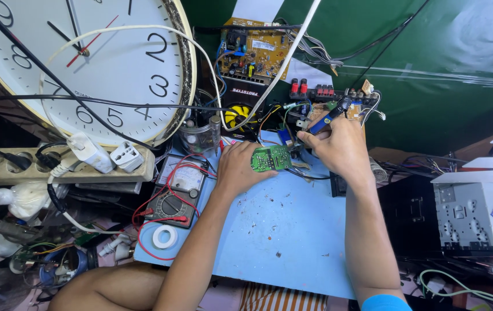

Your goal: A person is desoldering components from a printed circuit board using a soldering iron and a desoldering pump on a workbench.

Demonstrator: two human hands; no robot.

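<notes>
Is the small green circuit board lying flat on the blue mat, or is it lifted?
Lifted and tilted: the left hand holds the board by one edge above the mat.

Your two forearms are bare from wrist to elbow, with no watch, bracelet or glove on either. Your left hand (239,166) and your right hand (339,145) carry no rings that can be made out, and the nails look short and plain. On your right arm a bright blue sleeve (385,303) edge shows at the bottom of the view, just above the elbow. Your left upper arm shows no sleeve. A bare knee or thigh shows at the lower left.
</notes>
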